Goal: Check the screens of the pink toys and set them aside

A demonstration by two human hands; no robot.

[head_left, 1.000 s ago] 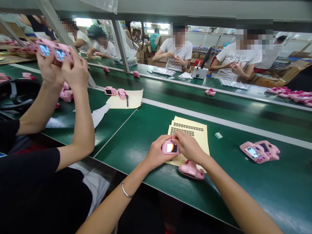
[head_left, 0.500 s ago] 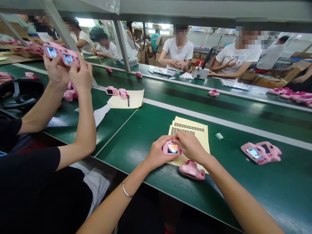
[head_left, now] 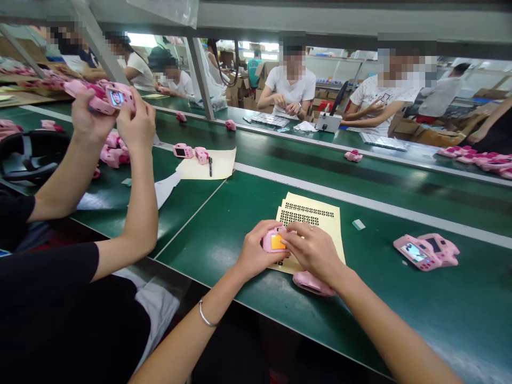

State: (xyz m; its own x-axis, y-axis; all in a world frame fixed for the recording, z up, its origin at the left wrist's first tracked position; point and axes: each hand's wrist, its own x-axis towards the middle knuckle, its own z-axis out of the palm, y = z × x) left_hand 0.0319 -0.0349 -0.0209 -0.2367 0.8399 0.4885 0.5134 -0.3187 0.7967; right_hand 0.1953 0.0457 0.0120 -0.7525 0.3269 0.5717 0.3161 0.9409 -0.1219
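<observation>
Holding the orange-screened camera [head_left: 277,243]: the left hand [head_left: 256,249], closed around its left end, fingers over the top edge and thumb along the bottom.
Right hand [head_left: 314,246]: against the camera's right end, fingers bent and tips gathered near the upper corner; I cannot tell whether they pinch something small or only press on the shell.
Orange-screened camera: over the near left part of the yellow sheets, pink, screen towards the wearer.
Yellow sheets [head_left: 335,237]: overlapping, flat on the green table [head_left: 228,234], printed with rows of small black squares.
Loose pink camera [head_left: 312,284]: at the near edge of the yellow sheets, partly hidden by the right hand.
Camera pair: well to the right of the yellow sheets, the front camera [head_left: 414,253] with its screen lit, overlapping the dark-screened rear camera [head_left: 447,246].
White-and-green piece [head_left: 359,224]: just right of the yellow sheets.
Co-worker's hands [head_left: 138,121]: raised, far left of the yellow sheets, gripping two pink cameras [head_left: 120,97].
Pale paper [head_left: 222,162]: beyond and left of the yellow sheets, bearing a black pen [head_left: 210,166].
White-topped people [head_left: 294,88]: across the table, beyond the yellow sheets.
</observation>
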